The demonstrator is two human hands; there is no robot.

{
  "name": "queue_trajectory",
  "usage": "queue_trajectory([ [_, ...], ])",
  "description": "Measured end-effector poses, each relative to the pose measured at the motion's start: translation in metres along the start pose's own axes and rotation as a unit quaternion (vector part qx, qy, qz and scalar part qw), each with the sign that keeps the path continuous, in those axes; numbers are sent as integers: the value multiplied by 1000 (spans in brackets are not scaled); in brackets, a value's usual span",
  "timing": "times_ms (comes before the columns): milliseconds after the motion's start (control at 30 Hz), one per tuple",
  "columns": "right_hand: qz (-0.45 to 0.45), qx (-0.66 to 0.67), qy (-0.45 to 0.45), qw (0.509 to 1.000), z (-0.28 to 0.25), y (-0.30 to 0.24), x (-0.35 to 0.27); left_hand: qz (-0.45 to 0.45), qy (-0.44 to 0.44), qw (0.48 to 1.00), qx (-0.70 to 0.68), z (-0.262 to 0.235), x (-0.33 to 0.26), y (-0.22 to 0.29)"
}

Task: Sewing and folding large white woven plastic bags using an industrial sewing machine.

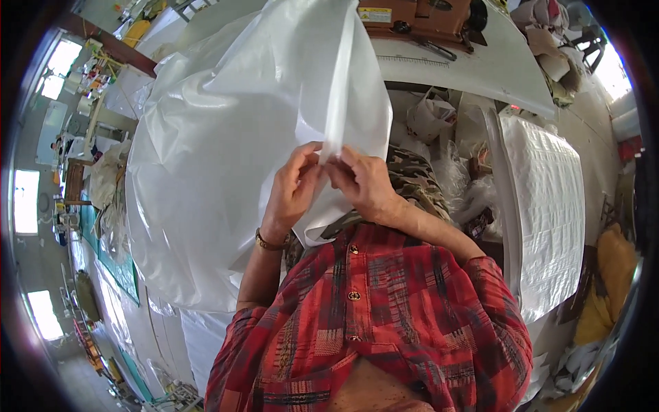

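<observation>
A large white translucent plastic bag (226, 137) hangs in front of me, filling the upper left and middle of the view. My left hand (294, 189) and my right hand (364, 182) meet at its lower edge, both pinching a folded seam strip of the bag between fingers and thumbs. The strip runs up from my fingers toward the top of the view. A bracelet sits on my left wrist. My red plaid shirt fills the lower middle.
A brown sewing machine (419, 19) stands on a white work table (473, 69) at the top. A stack of white woven sacks (549, 206) lies at the right. Crumpled plastic (432, 117) and scraps sit below the table. Yellow cloth (614, 275) is at the far right.
</observation>
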State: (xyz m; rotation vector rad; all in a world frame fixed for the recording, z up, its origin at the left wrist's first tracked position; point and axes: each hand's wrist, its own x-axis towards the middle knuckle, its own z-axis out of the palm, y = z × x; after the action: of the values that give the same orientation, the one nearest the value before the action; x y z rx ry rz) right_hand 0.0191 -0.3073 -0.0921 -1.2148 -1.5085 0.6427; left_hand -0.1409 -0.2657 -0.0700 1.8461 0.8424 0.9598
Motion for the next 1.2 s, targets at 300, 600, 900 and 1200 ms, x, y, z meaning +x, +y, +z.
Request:
queue_trajectory([
  [300,-84,-220,-124,964,12,4,-8,-44,49,995,74,3,30,-24],
  [600,-273,-191,-114,936,-6,8,-6,-68,64,995,29,3,41,-33],
  [900,70,-92,324,939,-36,120,8,133,168,957,197,15,37,-13],
  [1200,174,336,-62,924,-39,27,3,126,2,937,327,22,39,8],
])
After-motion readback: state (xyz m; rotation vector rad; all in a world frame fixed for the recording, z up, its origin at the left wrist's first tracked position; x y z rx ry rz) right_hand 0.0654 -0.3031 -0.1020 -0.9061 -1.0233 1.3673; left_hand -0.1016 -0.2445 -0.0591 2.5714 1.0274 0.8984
